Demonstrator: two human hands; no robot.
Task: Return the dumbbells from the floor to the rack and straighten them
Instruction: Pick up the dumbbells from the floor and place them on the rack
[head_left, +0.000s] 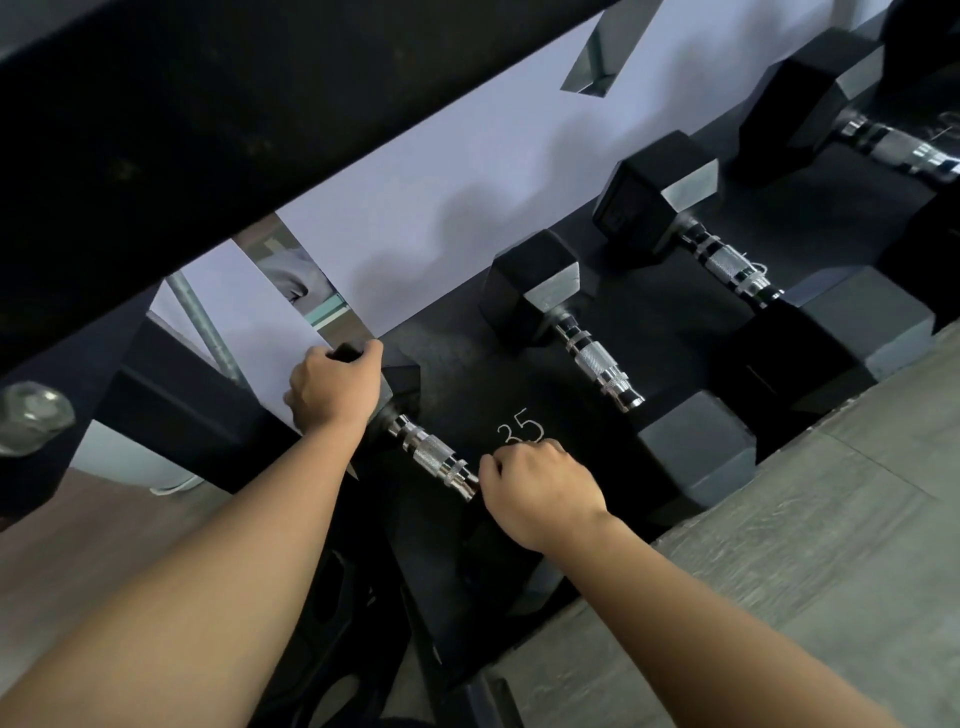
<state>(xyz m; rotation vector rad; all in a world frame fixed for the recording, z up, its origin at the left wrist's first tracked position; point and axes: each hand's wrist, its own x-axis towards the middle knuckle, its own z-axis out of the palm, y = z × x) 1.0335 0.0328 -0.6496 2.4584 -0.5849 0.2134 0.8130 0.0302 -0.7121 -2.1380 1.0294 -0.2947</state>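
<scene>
A black hex dumbbell (434, 460) with a chrome knurled handle lies at the left end of the bottom rack shelf (470, 374). Its near head bears a white "35". My left hand (335, 387) grips the far head from above. My right hand (540, 491) is closed over the near head, next to the handle's end. Three more hex dumbbells rest in a row to the right: one (597, 361), a larger one (727, 262), and another (893, 145) at the far right.
The rack's dark upper shelf (208, 130) overhangs the top left. A black upright post (171, 415) with a large bolt (31, 415) stands at left. A pale wall lies behind, grey floor planks (779, 545) in front at right.
</scene>
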